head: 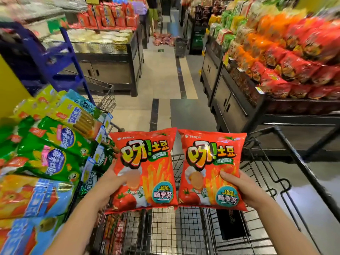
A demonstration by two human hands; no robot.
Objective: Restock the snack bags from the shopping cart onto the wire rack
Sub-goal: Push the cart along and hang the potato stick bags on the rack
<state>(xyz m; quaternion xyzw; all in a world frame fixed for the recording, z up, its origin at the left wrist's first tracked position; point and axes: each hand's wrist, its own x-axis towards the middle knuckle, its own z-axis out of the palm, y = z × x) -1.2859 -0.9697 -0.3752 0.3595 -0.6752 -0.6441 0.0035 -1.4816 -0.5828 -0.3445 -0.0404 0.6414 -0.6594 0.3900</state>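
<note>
The shopping cart (165, 234) is a wire basket with a few red packets (114, 230) lying in its left corner. Left of the cart, the wire rack (106, 102) carries tilted green bags (51, 159), yellow bags (73, 116) and blue bags (36, 196). Right of the cart, a dark display shelf (230, 100) holds rows of red and orange bags (294, 67).

Left hand (110, 179) grips left red bag (145, 162) at its left edge. Right hand (239, 188) grips right red bag (211, 162) at its right edge. Bags upright, side by side, inner edges touching, above shopping cart (165, 232). Green bags (55, 159) piled left. Display shelf (226, 100) of red packs right.
</note>
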